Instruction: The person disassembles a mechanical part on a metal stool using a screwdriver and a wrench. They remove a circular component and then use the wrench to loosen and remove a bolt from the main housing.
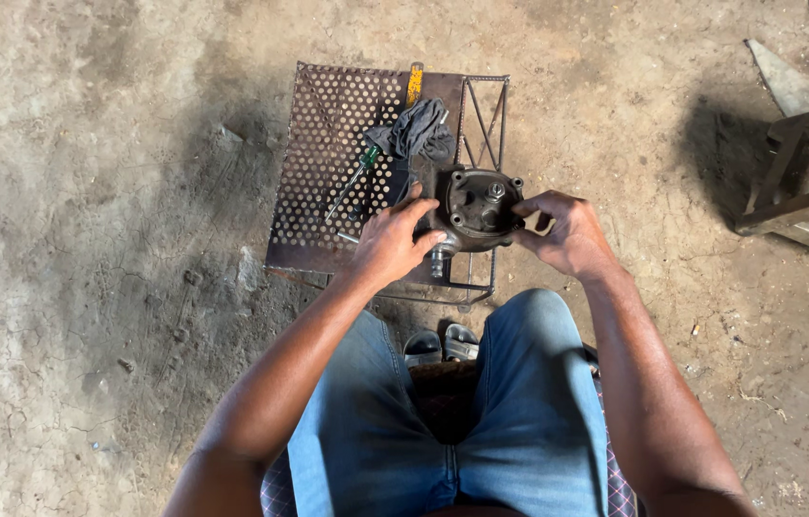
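Left hand: gripping the round metal housing at its left side.
Right hand: fingers closed on its right rim.
Housing: resting on the perforated metal stand, beside a green-handled screwdriver and grey rag.

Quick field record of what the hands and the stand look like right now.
left hand: grips the left side of the round metal housing
right hand: fingers on the housing's right rim
housing: dark, greasy, bolt ears around the rim, resting on the stand
stand: rusty perforated metal plate on a frame
screwdriver: green handle, lying on the plate
rag: grey, behind the housing
floor: bare, cracked concrete
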